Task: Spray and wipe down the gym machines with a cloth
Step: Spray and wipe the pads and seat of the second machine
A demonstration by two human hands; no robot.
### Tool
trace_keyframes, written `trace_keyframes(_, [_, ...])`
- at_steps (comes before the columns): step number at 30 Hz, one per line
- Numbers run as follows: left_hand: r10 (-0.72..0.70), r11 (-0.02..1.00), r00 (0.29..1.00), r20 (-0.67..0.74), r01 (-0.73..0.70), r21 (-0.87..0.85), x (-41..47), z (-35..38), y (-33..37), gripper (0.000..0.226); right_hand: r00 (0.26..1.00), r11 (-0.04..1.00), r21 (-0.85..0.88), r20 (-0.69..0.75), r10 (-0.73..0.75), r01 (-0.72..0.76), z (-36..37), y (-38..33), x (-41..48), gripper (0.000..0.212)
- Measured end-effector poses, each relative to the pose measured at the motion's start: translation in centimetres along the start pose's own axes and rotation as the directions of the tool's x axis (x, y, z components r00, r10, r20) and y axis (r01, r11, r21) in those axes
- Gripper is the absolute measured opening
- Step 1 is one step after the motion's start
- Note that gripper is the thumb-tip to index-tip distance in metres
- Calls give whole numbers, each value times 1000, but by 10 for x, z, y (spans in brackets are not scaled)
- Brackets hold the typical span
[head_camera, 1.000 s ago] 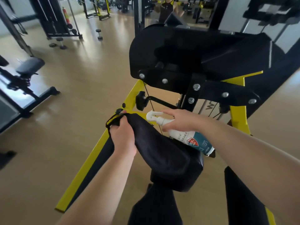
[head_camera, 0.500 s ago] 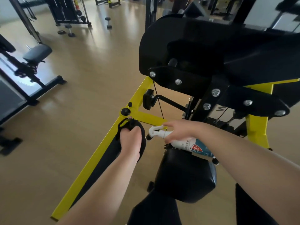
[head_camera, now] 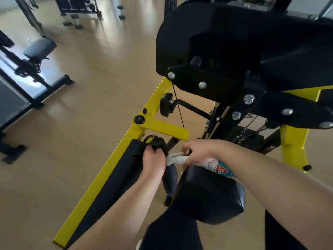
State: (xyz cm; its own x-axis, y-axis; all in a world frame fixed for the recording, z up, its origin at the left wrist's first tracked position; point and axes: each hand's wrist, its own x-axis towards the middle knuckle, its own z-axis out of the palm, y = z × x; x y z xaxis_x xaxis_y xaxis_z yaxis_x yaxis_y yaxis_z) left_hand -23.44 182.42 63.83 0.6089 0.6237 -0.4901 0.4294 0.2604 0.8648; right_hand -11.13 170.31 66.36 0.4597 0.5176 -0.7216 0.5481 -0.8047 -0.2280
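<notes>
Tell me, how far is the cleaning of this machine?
Done: nothing I can confirm; no wet marks show. In hand: the left hand grips the cloth by the yellow frame, the right hand holds the spray bottle. Left, likely: the seat and big upper pad.

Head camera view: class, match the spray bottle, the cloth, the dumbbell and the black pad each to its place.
Things
1. spray bottle
2. dark cloth
3. dumbbell
4. black pad

Places
A. on the wooden floor, far back
B. gripped in the left hand
C. directly below the bottle in the view
D. held in the right hand

Pairs: 1-D; 2-B; 3-A; 4-C
</notes>
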Motion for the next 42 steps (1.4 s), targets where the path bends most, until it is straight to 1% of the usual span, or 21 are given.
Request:
trace_keyframes(2, [-9, 1000, 1000, 0, 9, 8, 0, -3, -5, 29, 1000, 1000, 10, -9, -7, 7, 3, 3, 0, 66])
trace_keyframes(3, [1, 1000, 1000, 4, -1, 20, -2, -4, -6, 22, 1000, 1000, 24, -13, -14, 14, 4, 4, 0, 72])
trace_keyframes(5, [54, 997, 999, 4, -54, 46, -4, -6, -11, 20, 1000, 998, 50, -16, -24, 25, 5, 3, -4, 78])
trace_keyframes(7, [95, 993, 995, 10, -95, 69, -6, -7, -15, 25, 999, 998, 62, -16, -30, 31, 7, 3, -6, 67])
trace_keyframes(9, [146, 986, 989, -9, -145, 80, -8, -8, -18, 20, 999, 997, 71, -32, -32, 34, 8, 3, -8, 60])
trace_keyframes(12, [195, 979, 978, -70, -190, 75, -13, -12, -25, 12, 997, 994, 96, -70, -44, 51, 6, -1, -13, 70])
trace_keyframes(13, [201, 978, 977, -76, -196, 75, -13, -13, -28, 9, 997, 995, 85, -69, -42, 48, 5, -3, -14, 68])
trace_keyframes(16, [165, 986, 982, -95, -161, 50, -12, -15, -38, 9, 998, 998, 52, -63, -20, 23, 3, -6, -18, 58])
trace_keyframes(17, [144, 990, 984, -106, -141, 29, -12, -16, -40, 12, 997, 998, 60, -71, -15, 20, 3, -5, -19, 62])
trace_keyframes(19, [96, 995, 990, -101, -98, -10, -11, -17, -45, 19, 995, 994, 104, -99, 2, 9, 4, 0, -21, 78])
trace_keyframes(21, [41, 999, 996, -77, -41, -3, -8, -13, -47, 27, 989, 984, 177, -148, 24, 3, 1, 3, -25, 88])
trace_keyframes(23, [3, 999, 999, -53, -1, 41, 1, -4, -46, 26, 976, 964, 265, -214, 39, 20, -3, 5, -29, 85])
trace_keyframes(26, [-73, 996, 995, -67, 76, 46, 16, 10, -38, 33, 944, 916, 394, -323, 65, 72, -6, 8, -32, 83])
trace_keyframes(29, [-58, 997, 996, -72, 61, 40, 31, 27, -27, 30, 918, 916, 394, -387, 87, 79, -9, 10, -27, 84])
trace_keyframes(32, [-13, 999, 997, -76, 10, -36, 44, 40, -22, 28, 919, 936, 344, -386, 75, 69, -12, 11, -16, 81])
trace_keyframes(34, [-1, 997, 998, -68, -5, -76, 53, 46, -23, 25, 945, 946, 319, -322, 59, 50, -12, 10, -8, 83])
trace_keyframes(36, [7, 997, 1000, -4, -7, -73, 60, 50, -24, 25, 963, 951, 307, -263, 49, 35, -11, 10, -2, 83])
trace_keyframes(37, [27, 998, 999, 42, -25, -54, 63, 52, -26, 23, 965, 946, 322, -254, 61, 25, -11, 11, 0, 80])
trace_keyframes(39, [70, 995, 990, 124, -77, 56, 67, 55, -28, 19, 965, 928, 372, -249, 85, 14, -14, 12, 2, 70])
trace_keyframes(40, [79, 986, 983, 163, -101, 134, 67, 56, -28, 16, 968, 923, 385, -236, 88, 10, -15, 13, 3, 69])
trace_keyframes(42, [77, 954, 975, 209, -133, 268, 68, 60, -26, 7, 972, 933, 360, -222, 77, 8, -16, 14, 3, 76])
